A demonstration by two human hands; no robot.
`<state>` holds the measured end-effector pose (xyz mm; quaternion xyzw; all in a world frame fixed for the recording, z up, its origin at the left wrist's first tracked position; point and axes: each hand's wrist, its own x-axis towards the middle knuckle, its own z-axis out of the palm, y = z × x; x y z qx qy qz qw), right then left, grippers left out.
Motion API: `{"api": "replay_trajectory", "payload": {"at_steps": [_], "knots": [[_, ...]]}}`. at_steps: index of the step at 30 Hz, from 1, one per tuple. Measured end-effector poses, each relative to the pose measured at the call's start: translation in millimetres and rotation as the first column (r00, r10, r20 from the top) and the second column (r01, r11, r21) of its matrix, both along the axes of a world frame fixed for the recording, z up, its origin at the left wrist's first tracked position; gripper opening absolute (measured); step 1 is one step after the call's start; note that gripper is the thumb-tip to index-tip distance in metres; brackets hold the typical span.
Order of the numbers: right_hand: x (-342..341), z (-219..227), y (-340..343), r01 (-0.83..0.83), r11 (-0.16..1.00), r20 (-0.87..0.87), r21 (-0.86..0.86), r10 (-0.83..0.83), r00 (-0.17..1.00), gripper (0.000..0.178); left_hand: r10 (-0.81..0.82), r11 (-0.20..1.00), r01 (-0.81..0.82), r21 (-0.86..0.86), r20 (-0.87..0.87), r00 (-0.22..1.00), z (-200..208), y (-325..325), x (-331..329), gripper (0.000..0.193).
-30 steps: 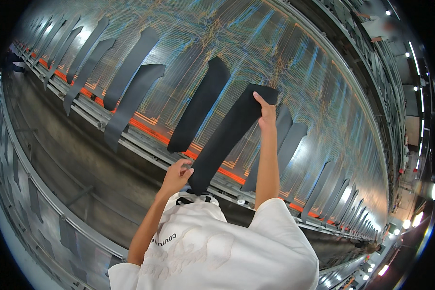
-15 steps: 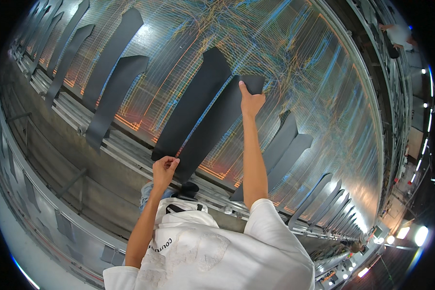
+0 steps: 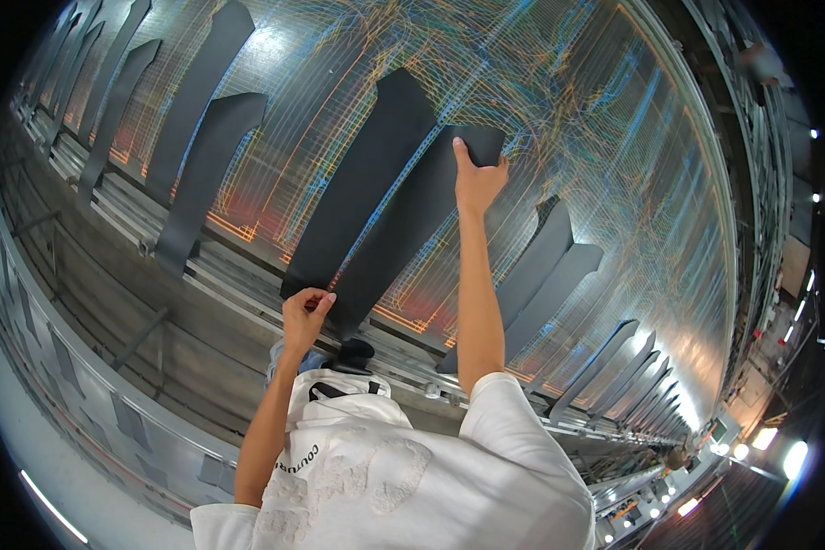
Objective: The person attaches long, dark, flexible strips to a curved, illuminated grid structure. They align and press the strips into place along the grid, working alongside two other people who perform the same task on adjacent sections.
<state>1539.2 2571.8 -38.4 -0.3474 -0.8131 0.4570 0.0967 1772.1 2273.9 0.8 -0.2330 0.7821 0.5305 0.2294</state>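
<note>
A long dark grey cut piece (image 3: 403, 215), flat like a fabric or sheet panel with an angled far end, lies slantwise over the patterned table. My right hand (image 3: 479, 183) grips its far end, thumb on top; the other fingers are mostly hidden. At the piece's near left corner, my left hand (image 3: 308, 313) is closed in a pinch on the edge. Just to the left, almost touching it, lies a second dark piece (image 3: 362, 179) of similar shape with a pointed far end. Its near end reaches my left hand.
More grey pieces lie in pairs along the long table (image 3: 312, 92), such as one piece (image 3: 213, 170) to the left and another (image 3: 555, 284) to the right. A metal rail (image 3: 234, 284) edges the table. Across the aisle runs another railed table (image 3: 110, 412).
The far end of the piece under my right hand now bends up a little more. Both hands keep their hold, and the whole view has shifted slightly.
</note>
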Motion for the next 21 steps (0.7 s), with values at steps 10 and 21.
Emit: {"api": "replay_trajectory", "payload": {"at_steps": [10, 21], "knots": [[-6.7, 3.9, -8.8, -0.034, 0.999, 0.092, -0.009, 0.035, 0.995, 0.081, 0.03, 0.998, -0.027, -0.05, 0.067, 0.997, -0.8, 0.3, -4.1, 0.026], [-5.2, -4.8, -9.4, -0.121, 0.978, -0.004, 0.171, 0.123, 0.992, 0.053, 0.008, 0.999, -0.005, -0.05, 0.066, 0.998, -6.1, -3.6, -4.7, 0.025]]}}
